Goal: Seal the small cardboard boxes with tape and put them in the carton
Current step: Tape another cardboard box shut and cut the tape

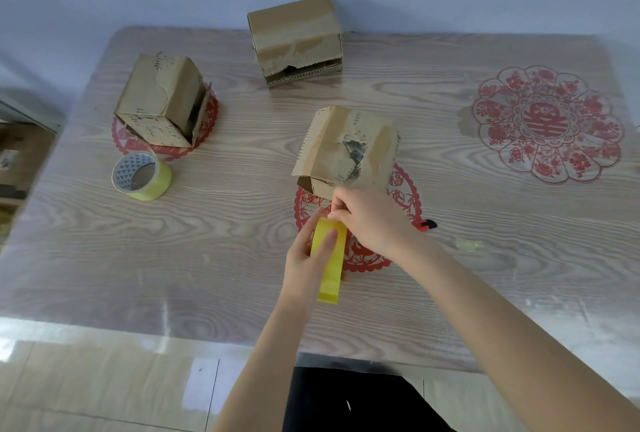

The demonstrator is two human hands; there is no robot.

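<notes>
Gripping a yellow tape roll (334,269) in the curled left hand (304,258) at 6 o'clock, a person pinches at its free end with the right hand (370,220), apparently to draw a strip onto the loose-flapped small box (346,151) just beyond, while a second box (162,102) waits at 10 o'clock and a third box (296,38) at 12.

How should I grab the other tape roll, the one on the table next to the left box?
Take the spare tape roll by its ring: fingers into the open core, thumb on the yellow outer band. Come from above on the near side; the hole faces up towards you, and the left box stands close behind it.
</notes>
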